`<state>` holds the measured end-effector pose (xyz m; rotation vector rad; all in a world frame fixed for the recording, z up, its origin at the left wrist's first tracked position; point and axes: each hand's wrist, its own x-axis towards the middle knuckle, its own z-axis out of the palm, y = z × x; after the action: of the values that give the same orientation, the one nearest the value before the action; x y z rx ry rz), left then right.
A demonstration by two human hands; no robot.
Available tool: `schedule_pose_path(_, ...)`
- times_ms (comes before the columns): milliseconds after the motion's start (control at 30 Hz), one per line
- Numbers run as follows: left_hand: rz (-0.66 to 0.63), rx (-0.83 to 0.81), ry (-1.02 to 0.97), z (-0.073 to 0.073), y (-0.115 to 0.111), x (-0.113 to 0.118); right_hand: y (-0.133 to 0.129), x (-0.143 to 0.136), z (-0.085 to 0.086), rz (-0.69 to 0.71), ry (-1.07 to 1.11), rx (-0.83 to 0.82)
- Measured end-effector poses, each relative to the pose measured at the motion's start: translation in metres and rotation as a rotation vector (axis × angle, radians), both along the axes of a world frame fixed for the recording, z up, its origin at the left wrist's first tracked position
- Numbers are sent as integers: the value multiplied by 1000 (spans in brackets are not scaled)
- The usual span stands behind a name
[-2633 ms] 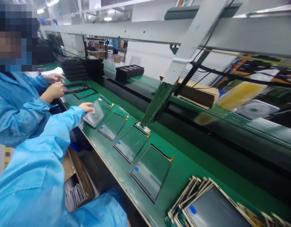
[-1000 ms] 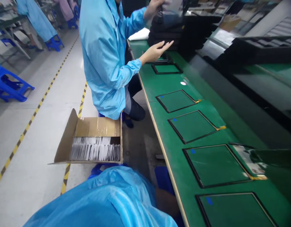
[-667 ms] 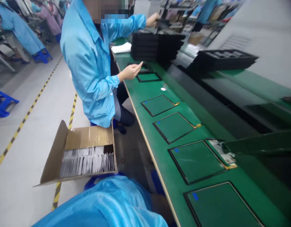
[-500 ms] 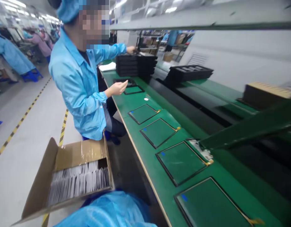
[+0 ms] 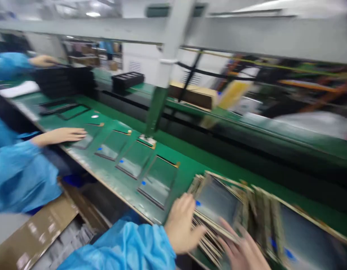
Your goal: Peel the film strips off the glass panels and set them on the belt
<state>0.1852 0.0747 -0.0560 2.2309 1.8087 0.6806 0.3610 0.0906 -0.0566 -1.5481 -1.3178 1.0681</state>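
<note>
My left hand (image 5: 184,225) is at the left edge of a stack of glass panels, its fingers stretched out and the thumb apart near the front edge of the top glass panel (image 5: 218,198). That panel has a thin border and a blue tab. At the panel's front right corner is my right hand (image 5: 243,247), blurred, with some fingers extended; whether it grips the edge cannot be made out. More panels stand leaning close together (image 5: 263,213) to the right, beside another large glass panel (image 5: 308,232).
Several dark-bordered glass panels (image 5: 159,182) lie in a row on the green bench (image 5: 117,180). A co-worker's hand (image 5: 61,135) reaches over the farthest one. Black trays (image 5: 63,82) are stacked beyond. A post (image 5: 158,108) rises behind the row; an open carton (image 5: 38,228) stands below left.
The view has swung right, bringing both my hands and the stacked panels into sight. The co-worker's near hand has lowered to the farthest panel in the row.
</note>
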Motion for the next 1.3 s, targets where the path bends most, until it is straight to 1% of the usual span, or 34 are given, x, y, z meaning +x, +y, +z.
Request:
schedule_pose_path(33, -13, -64, -279, -6, -7, 12, -2, 1, 5, -30, 142, -63)
schedule_pose_path(67, -31, -128, -484, -9, -10, 13, -2, 1, 9, -71, 268, -104)
schedule_pose_path(100, -45, -179, -650, -7, -9, 9, -2, 0, 13, -93, 371, -113)
schedule_pose_path(133, -48, -220, -781, -2, -5, 1, -4, -2, 16, -93, 466, -116)
schedule_pose_path(167, -59, -259, -914, 7, 1, -8, -7, -4, 18, -71, 535, -109)
schedule_pose_path(200, -79, -307, -1063, 17, 6, -16, -14, -7, 19, -18, 600, -108)
schedule_pose_path(267, -145, -460, -1353, 39, 9, -29, -32, -15, 20, 129, 697, -118)
schedule_pose_path(300, -178, -553, -1462, 49, 6, -34, -41, -18, 21, 211, 713, -115)
schedule_pose_path(333, -195, -644, -1528, 56, 2, -38, -49, -20, 22, 286, 706, -101)
schedule_pose_path(367, -189, -723, -1550, 61, -4, -41, -53, -21, 24, 335, 694, -73)
schedule_pose_path(400, -170, -788, -1535, 64, -9, -45, -53, -19, 26, 351, 692, -43)
schedule_pose_path(467, -134, -889, -1432, 64, -17, -54, -41, -13, 32, 328, 737, -45)
schedule_pose_path(533, -116, -949, -1305, 62, -21, -63, -19, -5, 39, 317, 794, -149)
schedule_pose_path(567, -120, -969, -1253, 61, -22, -67, -8, -1, 42, 340, 790, -212)
schedule_pose_path(633, -121, -990, -1171, 61, -22, -75, 10, 5, 48, 416, 704, -279)
schedule_pose_path(700, -130, -1010, -1103, 63, -22, -80, 20, 8, 55, 470, 563, -259)
schedule_pose_path(767, -157, -1040, -1046, 67, -21, -82, 20, 9, 60, 515, 422, -197)
schedule_pose_path(833, -193, -1068, -1015, 69, -21, -82, 14, 8, 61, 538, 322, -146)
schedule_pose_path(867, -209, -1075, -1013, 70, -21, -82, 10, 7, 59, 519, 280, -115)
schedule_pose_path(933, -234, -1069, -1020, 71, -21, -81, 1, 7, 53, 416, 181, -30)
schedule_pose_path(1000, -255, -1054, -1007, 73, -20, -80, -5, 8, 46, 348, 18, 83)
schedule_pose_path(1033, -266, -1055, -983, 74, -19, -81, -6, 9, 44, 357, -77, 139)
schedule_pose_path(1067, -277, -1067, -947, 76, -18, -81, -6, 10, 44, 395, -158, 188)
schedule_pose_path(1100, -286, -1087, -905, 78, -17, -82, -5, 11, 46, 445, -216, 234)
schedule_pose_path(1167, -314, -1144, -822, 83, -16, -82, 1, 10, 57, 535, -261, 327)
schedule_pose_path(1233, -350, -1191, -753, 87, -16, -82, 8, 7, 74, 623, -280, 431)
schedule_pose_path(1300, -373, -1223, -705, 90, -17, -82, 15, 1, 93, 755, -399, 517)
